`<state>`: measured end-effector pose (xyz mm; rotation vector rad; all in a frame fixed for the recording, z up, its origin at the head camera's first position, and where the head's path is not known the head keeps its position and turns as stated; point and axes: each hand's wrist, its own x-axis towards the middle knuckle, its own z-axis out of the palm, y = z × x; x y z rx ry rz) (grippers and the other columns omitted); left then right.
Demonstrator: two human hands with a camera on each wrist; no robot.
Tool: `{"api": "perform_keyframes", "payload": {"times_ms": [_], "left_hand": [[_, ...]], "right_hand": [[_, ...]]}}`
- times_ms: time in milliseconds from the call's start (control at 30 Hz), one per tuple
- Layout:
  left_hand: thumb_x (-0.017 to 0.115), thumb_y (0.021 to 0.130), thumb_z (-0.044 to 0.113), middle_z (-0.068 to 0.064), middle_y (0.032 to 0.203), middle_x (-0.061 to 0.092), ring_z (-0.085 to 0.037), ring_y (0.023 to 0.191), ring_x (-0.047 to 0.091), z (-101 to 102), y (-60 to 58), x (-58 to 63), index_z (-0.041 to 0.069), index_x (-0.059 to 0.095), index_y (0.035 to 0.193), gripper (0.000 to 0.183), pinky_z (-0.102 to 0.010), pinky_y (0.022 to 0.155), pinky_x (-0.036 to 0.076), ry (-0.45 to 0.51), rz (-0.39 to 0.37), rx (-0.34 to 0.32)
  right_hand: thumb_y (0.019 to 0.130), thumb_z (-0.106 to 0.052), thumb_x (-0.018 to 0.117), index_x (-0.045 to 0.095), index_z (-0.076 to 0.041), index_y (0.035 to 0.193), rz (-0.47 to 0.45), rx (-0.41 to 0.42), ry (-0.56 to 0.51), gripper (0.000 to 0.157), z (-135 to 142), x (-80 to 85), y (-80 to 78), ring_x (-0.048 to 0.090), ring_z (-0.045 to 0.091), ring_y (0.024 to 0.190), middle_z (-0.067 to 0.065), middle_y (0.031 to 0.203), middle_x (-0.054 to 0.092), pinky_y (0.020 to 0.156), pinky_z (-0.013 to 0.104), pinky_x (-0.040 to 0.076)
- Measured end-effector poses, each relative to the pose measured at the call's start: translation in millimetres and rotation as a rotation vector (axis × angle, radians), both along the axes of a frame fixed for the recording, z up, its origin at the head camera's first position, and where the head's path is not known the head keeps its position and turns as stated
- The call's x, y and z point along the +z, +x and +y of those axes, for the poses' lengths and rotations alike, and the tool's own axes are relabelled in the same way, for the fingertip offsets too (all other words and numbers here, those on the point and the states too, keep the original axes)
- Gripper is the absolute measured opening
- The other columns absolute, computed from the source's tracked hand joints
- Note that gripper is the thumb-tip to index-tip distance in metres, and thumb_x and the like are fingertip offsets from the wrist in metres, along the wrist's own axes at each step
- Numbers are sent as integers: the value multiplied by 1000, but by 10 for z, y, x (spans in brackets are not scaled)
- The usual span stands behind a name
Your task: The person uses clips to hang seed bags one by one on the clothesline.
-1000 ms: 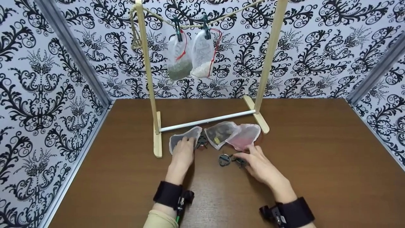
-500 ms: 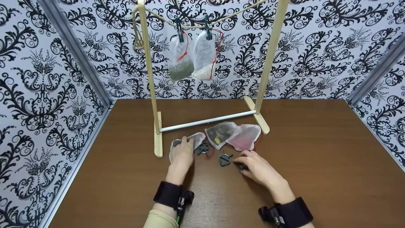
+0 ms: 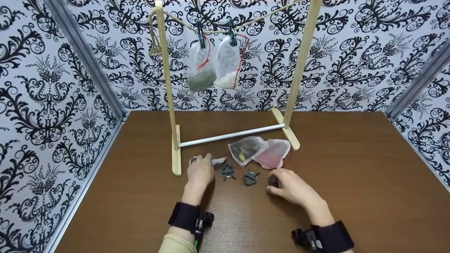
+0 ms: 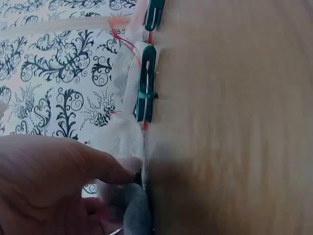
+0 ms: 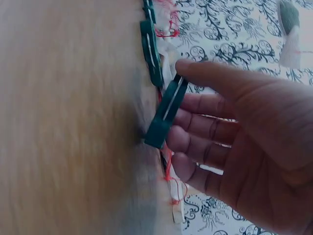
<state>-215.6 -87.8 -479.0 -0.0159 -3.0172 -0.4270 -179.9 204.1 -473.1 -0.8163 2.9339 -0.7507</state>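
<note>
My left hand [image 3: 201, 172] grips a small mesh drawstring bag [image 4: 137, 214] with dark contents on the table. Its fingers cover most of the bag, and a white end of it sticks out to the right. In the right wrist view, my right hand [image 5: 230, 132] pinches a green clothespin [image 5: 166, 115] between thumb and fingers, tilted just off the table. Two more green clothespins, one [image 3: 228, 171] and another [image 3: 250, 178], lie between the hands. Behind them lie a mesh bag with dark and yellow contents [image 3: 248, 147] and a pink-filled mesh bag [image 3: 271, 156], overlapping.
A wooden rack with a left post [image 3: 166, 77], a right post [image 3: 301, 66] and a white bottom bar [image 3: 228, 135] stands at the back. From its rope [image 3: 267, 15] two mesh bags, one green-filled [image 3: 202, 79] and one white-filled [image 3: 225, 77], hang by clothespins. Patterned walls enclose the table [image 3: 351, 182].
My left hand has gathered the dark-filled bag, which is now bunched under the fingers. My right hand has picked up the clothespin and shifted slightly right and nearer, away from the other clothespins.
</note>
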Motion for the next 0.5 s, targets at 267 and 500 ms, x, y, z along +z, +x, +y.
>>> {"api": "perform_keyframes", "payload": {"times_ms": [267, 500], "left_hand": [[76, 83, 14, -18, 90, 66, -40, 83, 67, -137, 3, 17, 6, 65, 98, 21, -51, 74, 54, 241, 265, 66], [71, 88, 15, -14, 96, 70, -37, 91, 68, -199, -8, 177, 10, 72, 99, 12, -52, 78, 53, 348, 332, 55]], "right_hand": [[73, -8, 71, 62, -8, 99, -65, 24, -85, 27, 68, 76, -5, 50, 0, 65, -3, 78, 59, 60, 19, 44], [71, 0, 69, 57, -4, 101, -132, 33, -150, 33, 152, 142, 3, 59, 5, 73, 2, 82, 66, 65, 21, 50]]}}
